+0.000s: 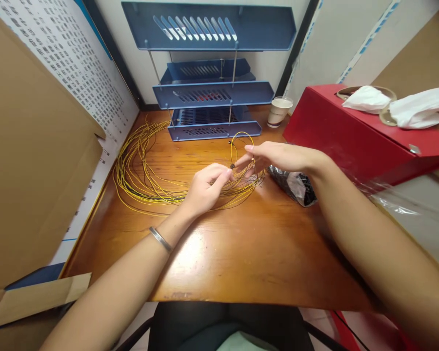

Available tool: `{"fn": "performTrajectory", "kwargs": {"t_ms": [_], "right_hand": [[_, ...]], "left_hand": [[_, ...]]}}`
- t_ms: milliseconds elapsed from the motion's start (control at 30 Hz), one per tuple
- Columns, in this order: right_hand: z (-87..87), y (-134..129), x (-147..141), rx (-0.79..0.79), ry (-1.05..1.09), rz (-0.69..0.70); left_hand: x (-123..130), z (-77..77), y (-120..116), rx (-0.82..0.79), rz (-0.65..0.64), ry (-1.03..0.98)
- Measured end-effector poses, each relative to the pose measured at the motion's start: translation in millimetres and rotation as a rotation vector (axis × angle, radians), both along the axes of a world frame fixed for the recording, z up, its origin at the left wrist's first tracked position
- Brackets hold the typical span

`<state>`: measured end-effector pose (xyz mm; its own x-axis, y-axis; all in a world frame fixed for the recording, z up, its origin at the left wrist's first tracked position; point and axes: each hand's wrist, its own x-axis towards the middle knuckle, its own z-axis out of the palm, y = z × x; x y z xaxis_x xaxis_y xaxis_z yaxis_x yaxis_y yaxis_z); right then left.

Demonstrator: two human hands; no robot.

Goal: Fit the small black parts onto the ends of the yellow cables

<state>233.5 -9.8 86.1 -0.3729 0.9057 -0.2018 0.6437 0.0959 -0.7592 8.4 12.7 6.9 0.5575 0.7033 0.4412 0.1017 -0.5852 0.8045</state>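
Note:
Long yellow and black wires (pixel 131 187) lie in a loose coil on the wooden table, reaching from the left side to beneath my hands. My left hand (pixel 209 185) pinches a small dark piece (pixel 232 166) between thumb and fingertips. From that piece a thin yellow wire (pixel 242 132) curves up in a small loop. My right hand (pixel 269 157) is just to the right, palm down, its fingers spread and reaching toward the small piece and the loop. Whether its fingertips touch the wire is hard to tell.
A blue tiered rack (pixel 214 95) stands at the back, with a paper cup (pixel 279 112) beside it. On the right are a red box (pixel 322 131) with white tissues and a plastic bag (pixel 296 187) of black parts. Cardboard (pixel 32 146) is at the left.

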Motion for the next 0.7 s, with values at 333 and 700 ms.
{"fn": "performTrajectory", "kwargs": {"t_ms": [333, 700], "right_hand": [[1.4, -6.0, -15.8, -0.031, 0.087, -0.186], [1.7, -12.1, -48.2, -0.101, 0.126, -0.088]], "left_hand": [[2.0, -1.6, -1.6, -0.009, -0.116, -0.02], [4.4, 8.3, -12.7, -0.146, -0.256, -0.126]]}}
